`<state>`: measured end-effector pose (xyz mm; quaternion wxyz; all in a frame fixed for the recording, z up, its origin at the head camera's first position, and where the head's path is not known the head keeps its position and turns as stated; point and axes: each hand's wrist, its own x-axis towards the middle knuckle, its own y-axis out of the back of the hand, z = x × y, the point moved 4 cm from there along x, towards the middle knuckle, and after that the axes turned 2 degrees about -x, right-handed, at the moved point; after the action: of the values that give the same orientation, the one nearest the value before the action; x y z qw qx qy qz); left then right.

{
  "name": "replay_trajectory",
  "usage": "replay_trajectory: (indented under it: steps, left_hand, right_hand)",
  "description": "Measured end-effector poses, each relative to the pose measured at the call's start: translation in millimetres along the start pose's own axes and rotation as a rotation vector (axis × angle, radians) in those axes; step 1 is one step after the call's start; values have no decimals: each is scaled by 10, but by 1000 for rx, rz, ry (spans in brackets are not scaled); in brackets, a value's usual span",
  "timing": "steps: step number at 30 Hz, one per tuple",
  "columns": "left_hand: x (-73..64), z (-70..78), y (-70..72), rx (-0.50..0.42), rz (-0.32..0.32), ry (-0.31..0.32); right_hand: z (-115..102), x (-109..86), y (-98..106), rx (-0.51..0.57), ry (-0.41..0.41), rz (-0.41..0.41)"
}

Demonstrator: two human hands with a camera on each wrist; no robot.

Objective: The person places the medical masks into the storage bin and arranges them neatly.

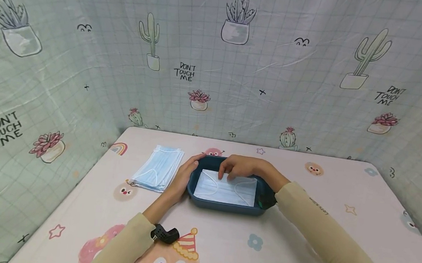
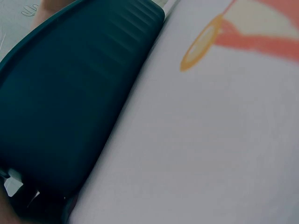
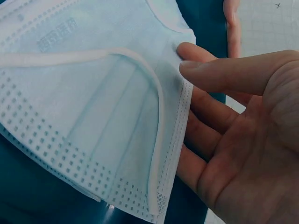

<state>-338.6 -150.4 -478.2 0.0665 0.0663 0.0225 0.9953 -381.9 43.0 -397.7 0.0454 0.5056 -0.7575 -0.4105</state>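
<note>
A dark blue plastic basket (image 1: 225, 208) stands on the table, with light blue face masks (image 1: 204, 189) lying flat in it. My left hand (image 1: 182, 176) grips the basket's left end; the left wrist view shows mostly the basket's outer wall (image 2: 70, 102). From above, my right hand (image 1: 244, 166) reaches into the basket. The right wrist view has its thumb and index finger over the edge of the top mask (image 3: 93, 107), while the other fingers go behind that edge, tips hidden. How many masks lie in the basket cannot be told.
A fanned pile of blue face masks (image 1: 159, 169) lies on the table left of the basket, close to my left hand. The table (image 1: 299, 245) wears a pink printed cover. Behind it and at both sides hangs a grey-green printed curtain (image 1: 265, 68).
</note>
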Motion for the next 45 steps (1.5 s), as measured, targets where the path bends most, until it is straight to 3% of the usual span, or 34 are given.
replay_trajectory:
  steps: [32,45]
  left_hand:
    - [-23,18,0,11,-10,1]
    - [-1,12,5,-25,7,-16]
  right_hand:
    - [-3,61,2,22,24,23]
    - [2,38,52,18,-14,46]
